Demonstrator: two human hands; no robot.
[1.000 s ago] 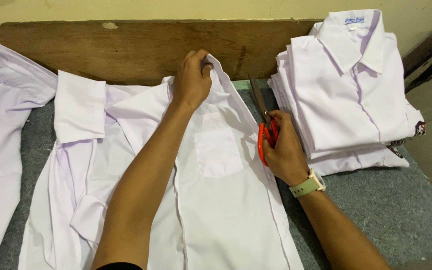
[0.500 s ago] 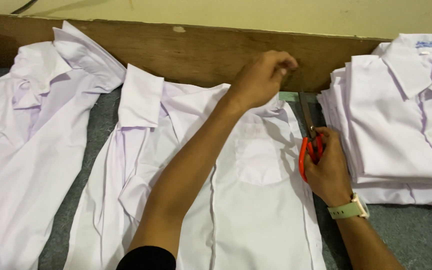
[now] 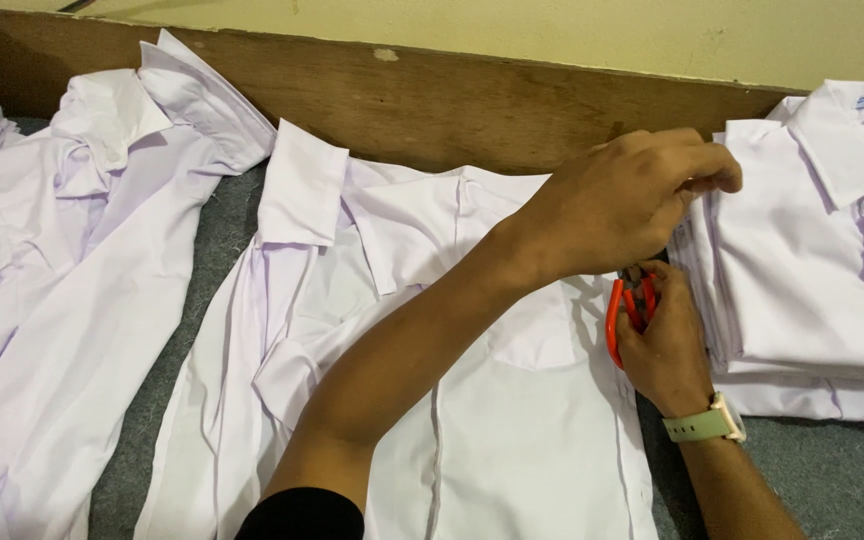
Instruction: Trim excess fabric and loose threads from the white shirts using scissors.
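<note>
At centre of the grey felt-covered counter, a white shirt lies flat, front up, collar toward the far wooden backboard. One sleeve is folded across near the collar on the left.

Left hand: reaches across the shirt to its far right corner, fingers curled and pinched together at something by the collar edge; what it pinches is too small to tell.

Right hand: closed around orange-handled scissors, just beneath the left hand, at the shirt's right edge. Blades hidden behind the left hand. Pale green wristwatch on this wrist.

Right of the hands: stack of folded white shirts, touching or nearly touching the right hand.

Left of the centre shirt: another white shirt lying open and rumpled, its collar at the backboard.
</note>
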